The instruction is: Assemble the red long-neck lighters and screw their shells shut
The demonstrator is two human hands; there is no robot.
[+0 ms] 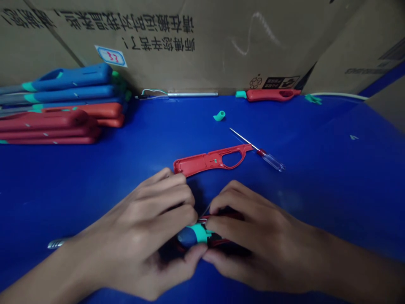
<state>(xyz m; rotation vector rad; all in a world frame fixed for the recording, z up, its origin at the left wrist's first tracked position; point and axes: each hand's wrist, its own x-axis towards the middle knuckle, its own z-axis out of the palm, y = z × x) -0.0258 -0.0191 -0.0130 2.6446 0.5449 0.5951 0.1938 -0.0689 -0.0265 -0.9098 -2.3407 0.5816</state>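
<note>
Both my hands are closed around an opened long-neck lighter (200,233), its red half shell partly hidden under my fingers. A dark blue rounded part and a turquoise collar show between my hands, with thin wires beside them. My left hand (148,228) grips the blue end with fingers and thumb. My right hand (253,232) pinches near the wires and the turquoise part; the thumbs nearly meet below it. Just beyond my left fingers lies the other red half shell (194,164), hollow side up. A clear-handled screwdriver (272,161) rests against its narrow end.
Blue lighters (79,78) and red lighters (47,124) are stacked at left. Along the cardboard wall (215,50) lie a metal tube (193,94), a red lighter body (268,95) and green bits (313,99). A turquoise piece (220,115) stands mid-table; a metal object (57,243) sits by my left wrist.
</note>
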